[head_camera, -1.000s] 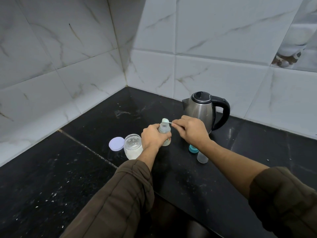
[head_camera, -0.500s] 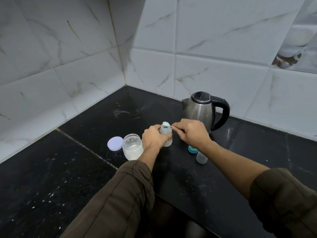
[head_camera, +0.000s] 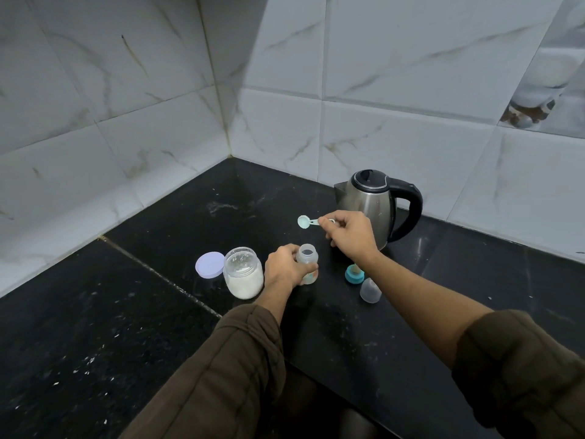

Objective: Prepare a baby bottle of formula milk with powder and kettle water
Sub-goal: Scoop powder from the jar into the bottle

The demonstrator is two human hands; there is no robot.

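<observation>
A small clear baby bottle (head_camera: 307, 255) stands upright and uncapped on the black counter (head_camera: 177, 305), and my left hand (head_camera: 284, 267) grips its side. My right hand (head_camera: 348, 233) pinches the handle of a pale green scoop (head_camera: 304, 222), held in the air above and behind the bottle's mouth, its bowl turned sideways. To the left of the bottle stands an open glass jar (head_camera: 243, 272) with white powder in its lower part. A steel kettle (head_camera: 370, 201) with a black lid and handle stands behind my right hand.
The jar's lilac lid (head_camera: 209, 264) lies flat to the left of the jar. A teal bottle ring with teat (head_camera: 354, 275) and a clear cap (head_camera: 369, 290) lie right of the bottle, under my right forearm. White tiled walls meet in a corner behind the counter.
My right hand has lifted the scoop up and away from the bottle's mouth, where it was tipped before. My left hand stays on the bottle.
</observation>
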